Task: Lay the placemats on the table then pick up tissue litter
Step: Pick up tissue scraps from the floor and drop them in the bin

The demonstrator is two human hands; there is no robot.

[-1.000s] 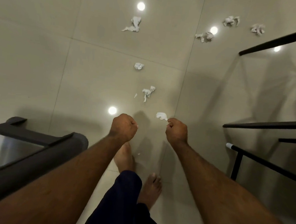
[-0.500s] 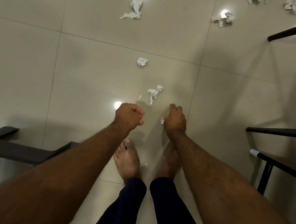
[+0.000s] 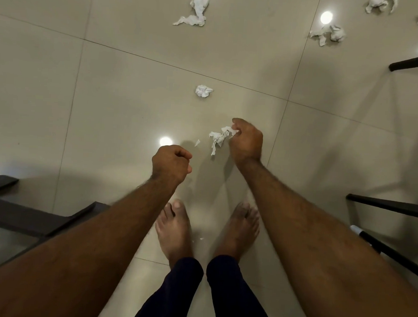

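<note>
The right hand [image 3: 247, 141] pinches the twisted white tissue strip [image 3: 218, 138] by its right end, fingers curled round it. The left hand [image 3: 171, 163], nearer and to the left, is a tight fist with nothing showing in it. Five more crumpled white tissue wads lie farther off on the beige tiled floor [image 3: 109, 91]: the closest wad [image 3: 202, 91] is just beyond the strip.
</note>
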